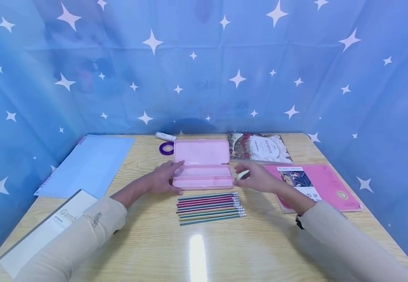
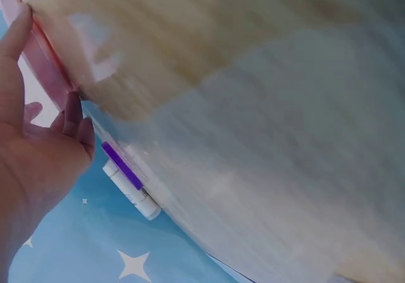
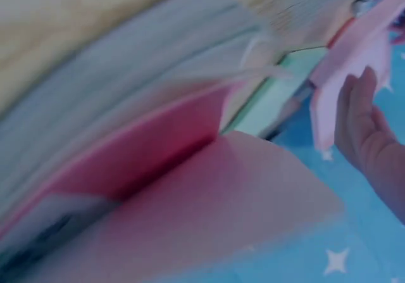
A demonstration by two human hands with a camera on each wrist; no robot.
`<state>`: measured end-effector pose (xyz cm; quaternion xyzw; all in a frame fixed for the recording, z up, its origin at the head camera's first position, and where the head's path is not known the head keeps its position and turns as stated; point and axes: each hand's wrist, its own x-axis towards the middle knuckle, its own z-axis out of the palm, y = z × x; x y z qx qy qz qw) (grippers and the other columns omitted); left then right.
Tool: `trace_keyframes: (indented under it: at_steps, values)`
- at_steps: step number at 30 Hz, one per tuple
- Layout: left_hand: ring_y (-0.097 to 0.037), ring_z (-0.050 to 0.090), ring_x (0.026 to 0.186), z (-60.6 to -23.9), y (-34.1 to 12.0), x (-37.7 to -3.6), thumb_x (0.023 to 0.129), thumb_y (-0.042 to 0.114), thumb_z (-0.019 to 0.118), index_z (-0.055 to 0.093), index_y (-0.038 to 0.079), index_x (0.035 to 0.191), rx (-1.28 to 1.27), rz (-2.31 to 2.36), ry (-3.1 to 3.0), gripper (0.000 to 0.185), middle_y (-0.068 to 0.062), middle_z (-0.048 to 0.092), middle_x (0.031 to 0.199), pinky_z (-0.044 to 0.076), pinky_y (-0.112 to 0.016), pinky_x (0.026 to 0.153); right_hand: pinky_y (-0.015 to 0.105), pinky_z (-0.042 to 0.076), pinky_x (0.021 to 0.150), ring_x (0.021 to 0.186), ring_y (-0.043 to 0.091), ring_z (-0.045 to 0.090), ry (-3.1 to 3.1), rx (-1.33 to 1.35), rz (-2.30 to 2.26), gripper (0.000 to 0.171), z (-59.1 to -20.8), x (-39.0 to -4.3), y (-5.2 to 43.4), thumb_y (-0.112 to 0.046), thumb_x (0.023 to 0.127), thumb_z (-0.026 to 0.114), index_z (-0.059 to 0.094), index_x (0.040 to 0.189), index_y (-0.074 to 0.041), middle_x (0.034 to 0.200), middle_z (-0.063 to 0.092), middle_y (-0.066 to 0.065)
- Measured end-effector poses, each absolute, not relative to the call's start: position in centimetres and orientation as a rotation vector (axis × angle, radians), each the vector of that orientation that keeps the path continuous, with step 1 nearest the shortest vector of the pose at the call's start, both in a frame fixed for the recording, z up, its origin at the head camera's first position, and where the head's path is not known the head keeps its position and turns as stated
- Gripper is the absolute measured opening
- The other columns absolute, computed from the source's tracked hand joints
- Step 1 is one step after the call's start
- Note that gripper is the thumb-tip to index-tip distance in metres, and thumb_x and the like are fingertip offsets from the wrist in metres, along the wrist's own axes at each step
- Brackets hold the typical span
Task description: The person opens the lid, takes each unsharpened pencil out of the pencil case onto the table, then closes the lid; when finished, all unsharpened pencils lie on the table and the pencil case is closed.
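An open pink pencil case (image 1: pixel 203 182) lies near the middle of the table, its lid (image 1: pixel 201 152) tipped back. My left hand (image 1: pixel 163 178) holds its left end, thumb at the front corner and fingers toward the hinge. The same grip on the pink case (image 2: pixel 47 68) shows in the left wrist view. Beside the right end is my right hand (image 1: pixel 257 178), with fairly straight fingers near the lid (image 3: pixel 351 74) in the right wrist view; contact is unclear. A pale green object (image 1: pixel 242 174) is partly hidden by that hand. Several pencils (image 1: pixel 209 208) lie in a row before the case.
Purple tape (image 1: pixel 161 149) and a white tube (image 1: pixel 166 136) lie behind the left hand. On the left are a blue spiral notebook (image 1: pixel 87 162) and a white book (image 1: pixel 54 227). A dark-covered book (image 1: pixel 239 145) and a pink book (image 1: pixel 334 184) occupy the right.
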<state>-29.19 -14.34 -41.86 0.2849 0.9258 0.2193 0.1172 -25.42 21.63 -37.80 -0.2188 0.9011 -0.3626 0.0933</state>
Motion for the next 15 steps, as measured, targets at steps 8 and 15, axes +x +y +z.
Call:
trace_keyframes:
  at_steps: [8,15]
  values:
    - [-0.024,0.052,0.119,-42.6,-14.6,-29.6,0.073,0.041,0.088,-0.010,0.004,0.157,0.707,1.023,2.582,0.135,-0.011,0.049,0.143,0.044,-0.039,0.103,0.047,0.053,0.094,0.127,0.042,0.051,2.540,-0.367,-1.124,0.096,-39.0,-29.0,20.5,-0.031,0.084,0.081,0.025,0.153,0.004,0.144,0.045,0.027]
    - [-0.025,0.047,0.117,-42.5,-15.3,-29.9,0.075,0.028,0.088,-0.001,0.007,0.159,0.660,1.167,2.441,0.124,-0.011,0.044,0.144,0.041,-0.041,0.105,0.045,0.050,0.099,0.136,0.043,0.041,2.394,-0.330,-1.206,0.112,-39.8,-30.2,20.7,-0.026,0.079,0.086,0.010,0.158,-0.002,0.149,0.040,0.023]
